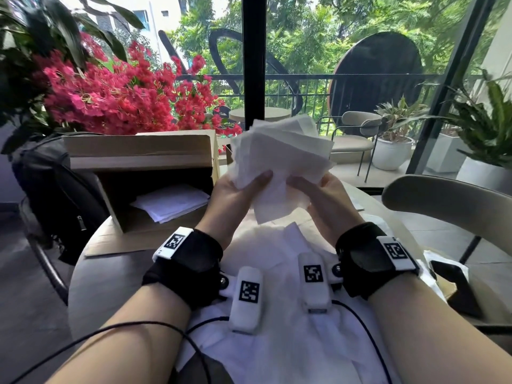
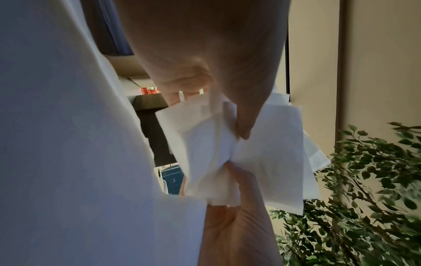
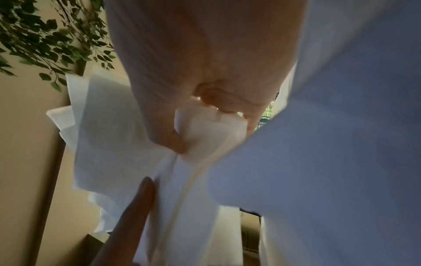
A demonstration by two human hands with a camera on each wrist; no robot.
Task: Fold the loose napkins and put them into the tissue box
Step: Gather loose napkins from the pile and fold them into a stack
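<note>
1. A bunch of white napkins [image 1: 279, 159] is held up in the air at about 12 o'clock from the wrists, above the round table [image 1: 110, 275].
2. The bunch is pinched near its lower edge by the left hand [image 1: 238, 198], with the thumb laid across the front of the paper; this thumb on the paper is also seen from the left wrist [image 2: 241, 115].
3. The same bunch is gripped at its lower right by the right hand [image 1: 322, 198], fingers curled round the paper [image 3: 216, 129].
4. The sheets are fanned out unevenly above both hands.
5. A cardboard tissue box [image 1: 144, 173] lies at 10 o'clock from the hands, its opening turned toward the person; folded napkins [image 1: 171, 202] are seen inside it.
6. More white paper [image 1: 277, 314] is spread at 6 o'clock, under the forearms.
7. Red flowers [image 1: 116, 92] are seen at 11 o'clock, behind the box.
</note>
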